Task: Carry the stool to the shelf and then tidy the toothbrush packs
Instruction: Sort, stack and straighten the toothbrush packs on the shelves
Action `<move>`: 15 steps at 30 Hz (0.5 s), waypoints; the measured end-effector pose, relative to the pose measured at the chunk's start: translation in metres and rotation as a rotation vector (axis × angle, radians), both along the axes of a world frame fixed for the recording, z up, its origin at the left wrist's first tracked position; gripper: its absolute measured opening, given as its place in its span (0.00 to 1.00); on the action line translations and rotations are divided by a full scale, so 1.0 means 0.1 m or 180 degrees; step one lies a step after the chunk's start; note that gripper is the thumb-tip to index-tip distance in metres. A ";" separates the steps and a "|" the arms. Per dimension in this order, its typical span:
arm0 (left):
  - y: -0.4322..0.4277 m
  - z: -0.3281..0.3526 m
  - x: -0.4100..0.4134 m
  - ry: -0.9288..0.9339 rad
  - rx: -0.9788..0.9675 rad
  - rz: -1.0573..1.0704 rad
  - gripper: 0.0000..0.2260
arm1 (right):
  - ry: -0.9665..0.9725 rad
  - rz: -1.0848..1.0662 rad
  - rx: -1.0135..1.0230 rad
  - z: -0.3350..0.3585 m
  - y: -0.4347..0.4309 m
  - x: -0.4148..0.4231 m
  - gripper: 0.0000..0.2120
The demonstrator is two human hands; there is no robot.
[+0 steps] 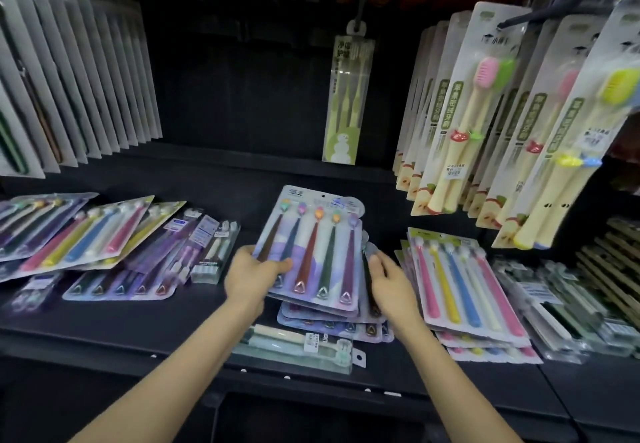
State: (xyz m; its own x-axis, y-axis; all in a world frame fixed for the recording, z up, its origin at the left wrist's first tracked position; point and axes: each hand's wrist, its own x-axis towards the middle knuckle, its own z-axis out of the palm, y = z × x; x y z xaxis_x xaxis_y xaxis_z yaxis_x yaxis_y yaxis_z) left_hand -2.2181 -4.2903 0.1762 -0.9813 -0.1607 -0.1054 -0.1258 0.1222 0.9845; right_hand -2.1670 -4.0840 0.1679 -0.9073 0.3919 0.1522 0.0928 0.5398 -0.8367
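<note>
A purple toothbrush pack with several dark-handled brushes tops a stack of like packs in the middle of the black shelf. My left hand grips the top pack's left edge, thumb on its face. My right hand holds the stack's right edge with curled fingers. A clear pack with two pale brushes lies across the shelf's front under the stack. The stool is out of view.
Loose colourful packs lie fanned on the shelf's left. A pile of pink, yellow and blue brush packs sits right of the stack. Hanging packs crowd the upper right, white ones the upper left, one green pack in between.
</note>
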 end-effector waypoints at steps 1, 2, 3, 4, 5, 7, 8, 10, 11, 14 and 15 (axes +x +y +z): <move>0.09 -0.03 0.01 0.0010 -0.0186 -0.0019 0.21 | 0.0120 0.0018 0.0045 0.03 0.02 0.06 0.19; 0.18 -0.06 0.02 -0.0015 -0.0443 -0.0095 0.21 | 0.0114 0.0105 0.0205 0.05 0.04 0.09 0.20; 0.26 -0.07 0.05 -0.0040 -0.0746 -0.0233 0.22 | 0.0008 0.0225 0.0442 0.05 0.06 0.11 0.22; 0.30 -0.09 0.07 -0.0087 -0.1034 -0.0403 0.23 | -0.0186 0.0353 0.0704 0.02 0.07 0.10 0.24; 0.32 -0.11 0.06 -0.0105 -0.1301 -0.0608 0.25 | -0.0430 0.0468 0.0940 -0.01 0.07 0.10 0.26; 0.23 -0.14 0.03 -0.0070 -0.1866 -0.0948 0.27 | -0.0711 0.0523 0.1368 -0.10 0.06 0.10 0.27; 0.13 -0.13 0.03 -0.0001 -0.2145 -0.1078 0.28 | -0.0573 0.0400 0.1641 -0.13 0.02 0.14 0.26; -0.14 -0.14 0.06 0.0173 -0.2428 -0.1236 0.31 | 0.0232 0.0011 0.2163 -0.20 -0.04 0.24 0.20; -0.27 -0.15 0.10 0.0268 -0.2483 -0.1325 0.31 | 0.0696 -0.0099 0.2292 -0.25 -0.08 0.32 0.16; -0.66 -0.25 0.33 0.0415 -0.2727 -0.1830 0.31 | 0.1139 0.0186 0.2245 -0.37 -0.22 0.59 0.13; -0.74 -0.28 0.41 0.0427 -0.2840 -0.2001 0.36 | 0.1099 0.0280 0.2300 -0.41 -0.25 0.63 0.13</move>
State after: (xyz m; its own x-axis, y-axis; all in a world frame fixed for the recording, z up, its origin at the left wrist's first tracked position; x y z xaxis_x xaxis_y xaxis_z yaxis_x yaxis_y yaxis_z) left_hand -2.1772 -4.3645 0.1486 -0.9095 0.4066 -0.0862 0.3099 0.8016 0.5113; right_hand -2.1036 -4.1094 0.1269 -0.7856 0.0187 0.6184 -0.1753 0.9519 -0.2514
